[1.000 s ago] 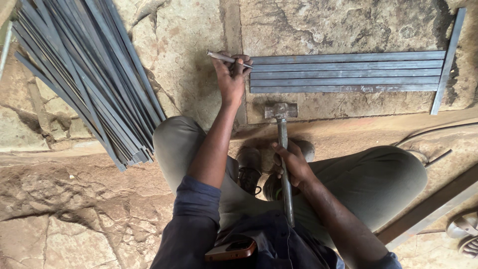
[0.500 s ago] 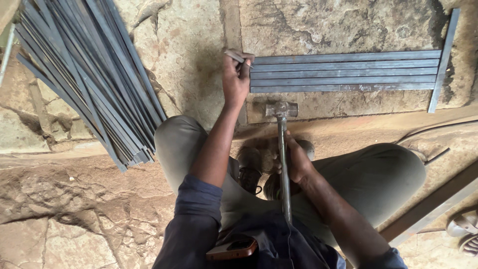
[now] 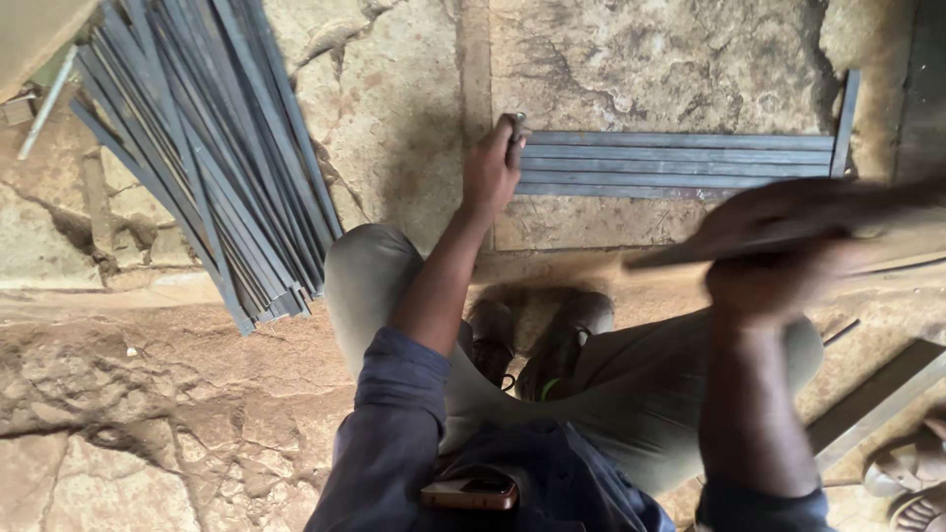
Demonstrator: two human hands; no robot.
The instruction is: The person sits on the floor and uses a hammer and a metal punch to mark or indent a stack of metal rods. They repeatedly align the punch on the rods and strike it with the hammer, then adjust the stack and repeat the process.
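steel flat bars in a loose pile [image 3: 212, 158] fill the upper left of the frame on the stone floor [image 3: 394, 118]. four flat strips [image 3: 680, 165], upper centre, look stiff, heavy and sharp-edged, best held near an end. left hand [image 3: 490, 169] has its grip closed on a small chisel [image 3: 514, 140] at their left end. right hand [image 3: 778, 246], blurred at right, grips a hammer handle [image 3: 690, 251].

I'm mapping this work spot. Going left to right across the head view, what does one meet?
Pile of metal strips → left hand holding a small tool → row of flat metal bars → upright bar at their right end.
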